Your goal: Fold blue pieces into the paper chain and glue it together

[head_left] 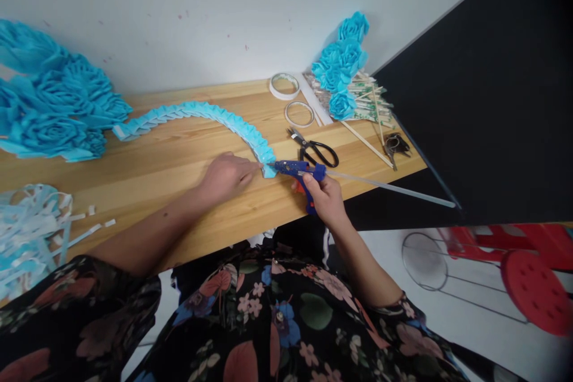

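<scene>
My right hand (329,198) is wrapped round the grip of a blue hot glue gun (293,167). A long clear glue stick (389,185) sticks out of the gun's back end. The nozzle points left and meets the near end of a pleated light-blue paper strip (210,110), which curves across the table. At that same end lies my left hand (228,176), its index finger stretched out with the tip touching the strip; the other fingers are partly curled.
Black-handled scissors (313,148) lie beyond the gun, near two tape rolls (285,87). Blue paper flowers (58,95) are piled at left, above paper scraps (31,233). More flowers (342,59) rest on wooden sticks (373,101) at right. A red stool (537,292) is on the floor.
</scene>
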Available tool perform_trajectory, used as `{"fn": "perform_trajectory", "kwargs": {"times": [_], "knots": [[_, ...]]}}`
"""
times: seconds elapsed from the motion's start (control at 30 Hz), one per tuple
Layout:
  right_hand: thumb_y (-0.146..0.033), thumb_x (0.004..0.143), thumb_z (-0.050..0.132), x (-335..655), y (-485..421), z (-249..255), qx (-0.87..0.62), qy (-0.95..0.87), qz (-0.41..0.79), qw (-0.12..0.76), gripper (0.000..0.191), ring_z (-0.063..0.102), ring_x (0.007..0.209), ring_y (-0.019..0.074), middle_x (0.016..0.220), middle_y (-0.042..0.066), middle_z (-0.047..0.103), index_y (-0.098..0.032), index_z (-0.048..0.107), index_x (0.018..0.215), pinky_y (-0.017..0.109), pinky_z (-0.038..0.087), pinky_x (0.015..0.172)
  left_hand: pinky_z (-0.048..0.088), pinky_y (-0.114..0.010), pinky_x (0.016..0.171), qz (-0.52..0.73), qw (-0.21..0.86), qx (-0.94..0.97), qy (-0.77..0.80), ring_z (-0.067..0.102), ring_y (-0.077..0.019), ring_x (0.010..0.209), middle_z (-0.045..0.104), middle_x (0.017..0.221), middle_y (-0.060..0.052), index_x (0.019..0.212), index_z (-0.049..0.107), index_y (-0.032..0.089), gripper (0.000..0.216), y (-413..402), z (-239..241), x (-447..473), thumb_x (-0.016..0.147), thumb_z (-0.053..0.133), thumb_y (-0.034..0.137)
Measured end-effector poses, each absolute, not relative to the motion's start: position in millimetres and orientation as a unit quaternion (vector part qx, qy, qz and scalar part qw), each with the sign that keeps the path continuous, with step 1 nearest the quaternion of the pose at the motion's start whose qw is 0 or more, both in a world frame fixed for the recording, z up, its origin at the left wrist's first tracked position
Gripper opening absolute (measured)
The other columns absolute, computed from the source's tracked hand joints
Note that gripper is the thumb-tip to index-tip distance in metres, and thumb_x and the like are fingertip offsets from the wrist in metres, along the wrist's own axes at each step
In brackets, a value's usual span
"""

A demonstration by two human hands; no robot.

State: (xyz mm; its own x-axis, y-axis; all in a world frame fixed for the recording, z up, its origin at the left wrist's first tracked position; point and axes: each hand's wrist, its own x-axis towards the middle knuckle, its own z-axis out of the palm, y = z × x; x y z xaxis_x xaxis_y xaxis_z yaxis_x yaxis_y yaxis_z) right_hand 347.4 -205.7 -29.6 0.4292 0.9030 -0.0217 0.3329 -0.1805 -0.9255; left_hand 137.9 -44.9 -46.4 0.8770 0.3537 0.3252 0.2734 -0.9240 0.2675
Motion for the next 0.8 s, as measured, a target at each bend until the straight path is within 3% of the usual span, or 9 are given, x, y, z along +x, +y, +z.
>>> {"fn": "perform_trajectory", "kwargs": {"times": [0.43, 0.8], "knots": [[-0.053, 0.09, 0.055, 344.3, -204.5, -22.3, -0.705, -0.444, 0.289, 0.472, 0.044, 0.061, 0.064, 0.0168, 0.068, 0.004, 0.07, -0.019, 0.069, 0.066, 0.029, 0.047, 0.065, 0.037, -0.031, 0.064, 0.18, 0.109, 0.962, 0.173, 0.063, -0.0171, 0.07, 0.071, 0.074, -0.003, 0.109, 0.073, 0.024, 0.035, -44.2, -48.9, 137.9, 0.096, 0.041, 0.022], [-0.046, 0.092, 0.054, 346.2, -204.6, -27.0, -0.698, -0.466, 0.286, 0.463, 0.039, 0.061, 0.065, 0.0158, 0.067, 0.003, 0.068, -0.019, 0.067, 0.066, 0.029, 0.047, 0.068, 0.042, -0.034, 0.07, 0.175, 0.147, 0.955, 0.187, 0.061, -0.0184, 0.07, 0.069, 0.074, -0.003, 0.105, 0.074, 0.023, 0.034, -44.4, -50.1, 138.0, 0.098, 0.04, 0.025]]}}
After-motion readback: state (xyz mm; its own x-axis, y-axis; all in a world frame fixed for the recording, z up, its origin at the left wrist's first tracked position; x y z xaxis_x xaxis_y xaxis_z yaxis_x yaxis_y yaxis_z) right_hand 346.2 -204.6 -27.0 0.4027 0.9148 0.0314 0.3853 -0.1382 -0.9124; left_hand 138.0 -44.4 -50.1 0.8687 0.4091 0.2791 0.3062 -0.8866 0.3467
